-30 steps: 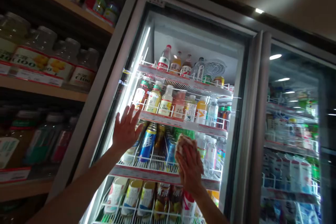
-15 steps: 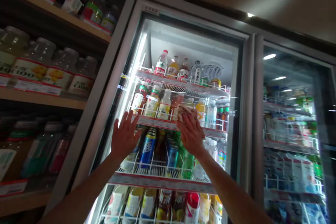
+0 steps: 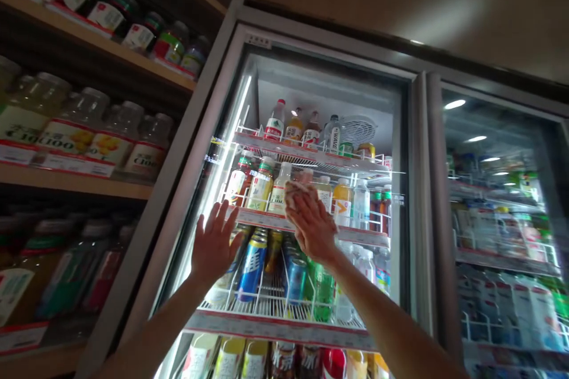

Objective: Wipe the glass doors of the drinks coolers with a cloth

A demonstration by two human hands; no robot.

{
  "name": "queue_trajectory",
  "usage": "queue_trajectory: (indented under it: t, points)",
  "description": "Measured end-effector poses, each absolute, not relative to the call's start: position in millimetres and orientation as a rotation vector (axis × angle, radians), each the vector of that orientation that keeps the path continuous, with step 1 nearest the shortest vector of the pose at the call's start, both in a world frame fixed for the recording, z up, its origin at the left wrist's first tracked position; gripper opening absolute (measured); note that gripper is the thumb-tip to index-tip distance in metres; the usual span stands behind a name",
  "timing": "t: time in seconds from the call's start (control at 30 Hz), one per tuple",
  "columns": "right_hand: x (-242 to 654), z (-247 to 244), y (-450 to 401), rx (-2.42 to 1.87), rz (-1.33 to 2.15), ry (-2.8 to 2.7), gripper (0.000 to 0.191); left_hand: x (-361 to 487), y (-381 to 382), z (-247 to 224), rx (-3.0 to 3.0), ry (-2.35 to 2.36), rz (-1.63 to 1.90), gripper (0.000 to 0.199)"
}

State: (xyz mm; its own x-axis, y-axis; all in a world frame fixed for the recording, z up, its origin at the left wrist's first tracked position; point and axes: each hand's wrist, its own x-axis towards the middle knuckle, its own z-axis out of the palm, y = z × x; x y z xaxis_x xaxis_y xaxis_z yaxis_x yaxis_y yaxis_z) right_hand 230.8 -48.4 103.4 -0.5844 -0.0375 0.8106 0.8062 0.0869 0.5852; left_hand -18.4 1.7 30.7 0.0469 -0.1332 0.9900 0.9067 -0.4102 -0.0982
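My right hand point(image 3: 312, 224) presses a crumpled, light brownish cloth point(image 3: 293, 189) against the glass door point(image 3: 306, 74) of a lit drinks fridge. Its fingers lie over the cloth, in front of the second shelf of bottles. My left hand point(image 3: 214, 246) is raised with fingers spread and palm to the glass near the door's left side, holding nothing. Behind the glass between the hands are a blue can point(image 3: 252, 266) and a juice bottle point(image 3: 279, 186), partly covered by the right hand and cloth.
A second glass fridge door point(image 3: 502, 148) stands to the right, past a metal frame point(image 3: 424, 189). On the left, wooden shelves point(image 3: 80, 180) hold rows of bottles point(image 3: 111, 133). A brown panel point(image 3: 355, 6) runs above the fridge.
My right hand has slid the cloth a little to the left across the glass. My left hand stays in about the same place. The view has tilted slightly upward.
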Motion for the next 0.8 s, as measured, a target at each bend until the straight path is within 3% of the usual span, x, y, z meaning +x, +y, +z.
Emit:
queue_trajectory:
  t: [0.1,0.3,0.57,0.8]
  points:
    - [272,99,-55,-0.782,-1.591,-1.600,0.041,-19,2,31,-1.446,-0.825,-1.502,0.062]
    - [341,136,-60,-1.017,-1.238,-0.891,0.044,-17,0,31,-1.433,-0.843,-1.490,0.062]
    - [223,81,-48,-0.765,-1.548,-1.693,0.044,-18,2,30,-1.440,-0.834,-1.486,0.060]
    - [342,83,-57,-0.940,-1.446,-1.112,0.041,-16,2,30,-1.429,-0.858,-1.479,0.060]
